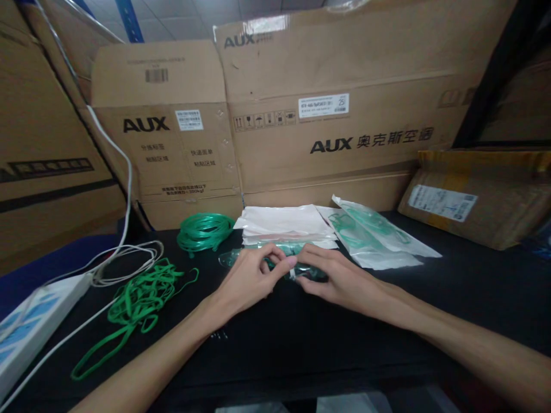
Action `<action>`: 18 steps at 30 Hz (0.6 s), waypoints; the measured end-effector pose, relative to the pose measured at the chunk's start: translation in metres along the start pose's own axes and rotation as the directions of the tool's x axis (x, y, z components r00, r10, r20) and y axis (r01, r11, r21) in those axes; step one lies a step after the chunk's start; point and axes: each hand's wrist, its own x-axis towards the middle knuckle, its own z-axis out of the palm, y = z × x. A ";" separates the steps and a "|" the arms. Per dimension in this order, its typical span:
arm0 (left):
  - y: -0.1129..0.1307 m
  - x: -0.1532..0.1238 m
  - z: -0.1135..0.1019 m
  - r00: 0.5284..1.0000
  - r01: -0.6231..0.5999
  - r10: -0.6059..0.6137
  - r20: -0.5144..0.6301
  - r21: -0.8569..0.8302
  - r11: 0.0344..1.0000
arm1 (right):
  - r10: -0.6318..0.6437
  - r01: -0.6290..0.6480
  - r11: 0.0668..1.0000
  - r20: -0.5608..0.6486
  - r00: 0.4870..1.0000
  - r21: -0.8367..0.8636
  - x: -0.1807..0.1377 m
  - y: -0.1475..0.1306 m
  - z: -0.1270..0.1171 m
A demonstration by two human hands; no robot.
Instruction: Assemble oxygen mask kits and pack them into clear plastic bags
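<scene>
In the head view, both hands meet over a clear plastic bag [228, 259] with something greenish in it, lying on the dark table. My left hand [252, 272] has its fingers curled on the bag, the thumb reaching toward the other hand. From the right, my right hand [333, 272] pinches the bag with bent fingers. A small white piece [293, 272] shows between the two hands; its kind cannot be made out. Just behind lies a stack of white paper sheets or packets [279, 221]. White pouches [374, 232] with green strands showing through lie beyond my right hand.
A coil of green tubing [205, 232] sits left of the stack. Nearer lies a tangle of green cord [144, 295]. A white power strip [41, 321] and its cable [129, 178] occupy the left side. Large cardboard boxes [275, 149] wall the back; a taped parcel [477, 198] stands right.
</scene>
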 end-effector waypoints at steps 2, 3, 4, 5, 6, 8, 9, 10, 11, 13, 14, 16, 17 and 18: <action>-0.001 0.000 0.003 0.998 0.049 -0.047 0.032 -0.054 0.997 | -0.007 0.007 1.000 -0.021 1.000 -0.022 0.000 0.000 0.001; -0.002 0.000 0.004 0.997 0.060 -0.055 0.056 -0.106 0.993 | -0.013 0.012 0.999 -0.034 0.999 -0.033 0.000 0.000 0.001; -0.003 0.000 0.004 0.995 0.065 -0.052 0.079 -0.167 0.984 | -0.022 0.020 0.999 -0.046 0.999 -0.042 0.000 0.000 0.000; -0.004 0.001 0.005 0.995 0.063 -0.043 0.092 -0.228 0.972 | -0.032 0.029 0.998 -0.057 0.998 -0.049 0.000 -0.001 0.000; -0.006 0.002 0.004 0.995 0.058 -0.033 0.092 -0.283 0.957 | -0.039 0.035 0.998 -0.066 0.997 -0.055 0.000 -0.001 -0.001; -0.007 0.003 0.004 0.996 0.050 -0.023 0.081 -0.352 0.935 | -0.047 0.041 0.996 -0.073 0.996 -0.077 0.000 -0.004 -0.003; -0.008 0.004 0.003 0.996 0.053 -0.022 0.087 -0.371 0.927 | -0.047 0.040 0.995 -0.069 0.997 -0.095 0.000 -0.005 -0.004; -0.008 0.005 0.003 0.995 0.062 -0.023 0.102 -0.398 0.915 | -0.048 0.040 0.993 -0.066 0.997 -0.115 0.000 -0.006 -0.004; -0.008 0.006 0.003 0.992 0.076 -0.026 0.121 -0.431 0.899 | -0.051 0.042 0.990 -0.064 0.997 -0.131 0.000 -0.006 -0.004; -0.009 0.007 0.003 0.988 0.107 -0.033 0.152 -0.510 0.854 | -0.070 0.059 0.988 -0.073 0.995 -0.146 0.000 -0.006 -0.004; -0.009 0.008 0.004 0.987 0.118 -0.035 0.159 -0.551 0.826 | -0.076 0.063 0.988 -0.085 0.993 -0.144 0.001 -0.005 -0.003; -0.010 0.009 0.005 0.987 0.127 -0.033 0.159 -0.622 0.773 | -0.061 0.049 0.993 -0.105 0.993 -0.110 0.002 -0.002 -0.003; -0.011 0.009 0.005 0.988 0.123 -0.029 0.153 -0.649 0.751 | -0.034 0.026 0.997 -0.108 0.994 -0.077 0.003 -0.001 -0.003; -0.011 0.010 0.005 0.989 0.116 -0.023 0.146 -0.669 0.734 | 0.001 -0.005 0.999 -0.108 0.994 -0.034 0.005 0.000 -0.003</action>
